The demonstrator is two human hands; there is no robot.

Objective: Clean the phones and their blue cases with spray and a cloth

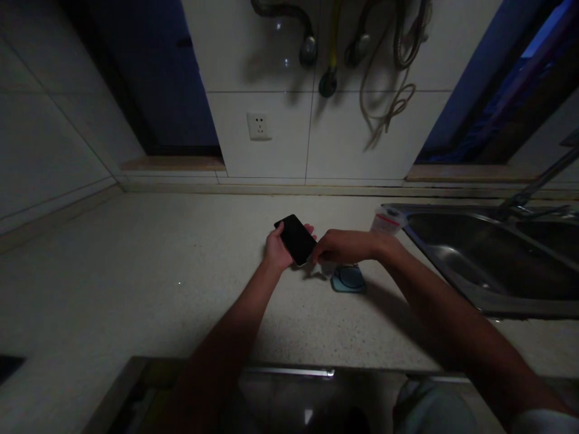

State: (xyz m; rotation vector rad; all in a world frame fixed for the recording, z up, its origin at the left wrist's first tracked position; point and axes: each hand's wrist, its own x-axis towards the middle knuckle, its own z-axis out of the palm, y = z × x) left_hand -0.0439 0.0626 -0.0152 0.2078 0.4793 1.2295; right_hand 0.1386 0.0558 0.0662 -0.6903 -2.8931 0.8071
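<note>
A black smartphone (296, 239), screen up and tilted, lies in my left hand (278, 248), with the thumb on its edge and fingertips showing past the far side. My right hand (332, 244) is at the phone's lower right corner, its fingers bent and closed together. A pale, thin, crumpled-looking piece (324, 269) shows beneath those fingers; its kind is unclear, and whether they grip it is hidden. Below and right of this hand, a blue-green flat object with a dark round ring (349, 278), like a phone case, rests on the countertop.
A clear plastic bag with a red stripe (386, 220) lies beyond my right wrist, beside the metal sink (452, 259). The speckled countertop (136, 271) runs to a tiled wall with a socket (259, 126), pipes and a hanging cord (384, 117). Light is dim.
</note>
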